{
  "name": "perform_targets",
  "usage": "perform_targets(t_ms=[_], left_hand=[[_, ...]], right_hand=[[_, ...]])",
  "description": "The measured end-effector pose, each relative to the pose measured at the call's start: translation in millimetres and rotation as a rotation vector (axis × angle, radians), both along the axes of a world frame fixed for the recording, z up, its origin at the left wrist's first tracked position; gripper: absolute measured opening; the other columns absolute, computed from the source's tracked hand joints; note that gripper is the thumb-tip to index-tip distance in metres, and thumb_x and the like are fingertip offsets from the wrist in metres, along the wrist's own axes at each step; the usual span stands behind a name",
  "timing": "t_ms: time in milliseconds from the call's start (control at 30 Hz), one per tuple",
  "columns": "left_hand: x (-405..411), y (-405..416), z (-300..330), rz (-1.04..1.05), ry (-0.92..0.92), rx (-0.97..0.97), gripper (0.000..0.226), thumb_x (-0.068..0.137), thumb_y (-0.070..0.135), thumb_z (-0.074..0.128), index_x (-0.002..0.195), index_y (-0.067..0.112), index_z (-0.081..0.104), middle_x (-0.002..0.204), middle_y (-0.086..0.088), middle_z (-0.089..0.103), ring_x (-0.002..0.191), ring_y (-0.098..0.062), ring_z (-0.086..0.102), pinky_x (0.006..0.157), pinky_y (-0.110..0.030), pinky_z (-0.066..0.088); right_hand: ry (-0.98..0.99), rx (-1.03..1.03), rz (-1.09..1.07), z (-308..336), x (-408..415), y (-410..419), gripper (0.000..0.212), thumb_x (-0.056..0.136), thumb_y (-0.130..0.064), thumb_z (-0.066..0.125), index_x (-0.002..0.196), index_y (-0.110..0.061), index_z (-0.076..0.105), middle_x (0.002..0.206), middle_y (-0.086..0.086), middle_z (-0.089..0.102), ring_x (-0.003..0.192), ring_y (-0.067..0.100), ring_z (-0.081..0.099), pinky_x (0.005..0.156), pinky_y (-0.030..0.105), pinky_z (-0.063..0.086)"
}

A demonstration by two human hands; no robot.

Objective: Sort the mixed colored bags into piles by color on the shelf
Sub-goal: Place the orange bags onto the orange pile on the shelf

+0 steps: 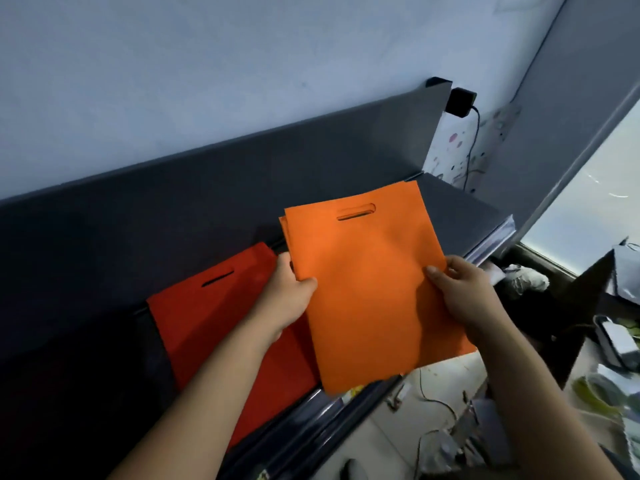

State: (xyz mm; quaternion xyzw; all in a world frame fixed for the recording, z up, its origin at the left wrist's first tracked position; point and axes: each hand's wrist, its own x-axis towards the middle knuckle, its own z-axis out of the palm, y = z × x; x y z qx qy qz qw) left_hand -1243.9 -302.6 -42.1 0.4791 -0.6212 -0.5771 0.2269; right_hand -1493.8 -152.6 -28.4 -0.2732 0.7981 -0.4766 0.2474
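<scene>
Above shelf [460, 206], hands [289, 292] gripping orange bags [367, 289]

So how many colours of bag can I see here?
2. Orange bags held by the left hand and right hand; a red bag lies on the shelf. More may be hidden underneath.

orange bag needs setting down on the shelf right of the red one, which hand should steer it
Right, probably. The right hand grips the orange bag on the edge nearest the bare shelf; the left hand hangs over the red bag.
</scene>
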Motion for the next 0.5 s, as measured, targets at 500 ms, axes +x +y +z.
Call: perform_targets(t_ms=[500], left_hand=[[-50,-34,-34,0.386,-0.317,0.007,0.021,0.085,0.002,0.054,0.089,0.023,0.057,0.091,-0.007,0.071,0.074,-0.024,0.066,0.063,-0.030,0.048]], right_hand=[[0.115,0.254,0.577,-57,-80,-145,0.037,0.098,-0.036,0.072,0.081,-0.004,0.064,0.076,0.013,0.069,0.068,0.032,0.067,0.060,0.037,0.048]])
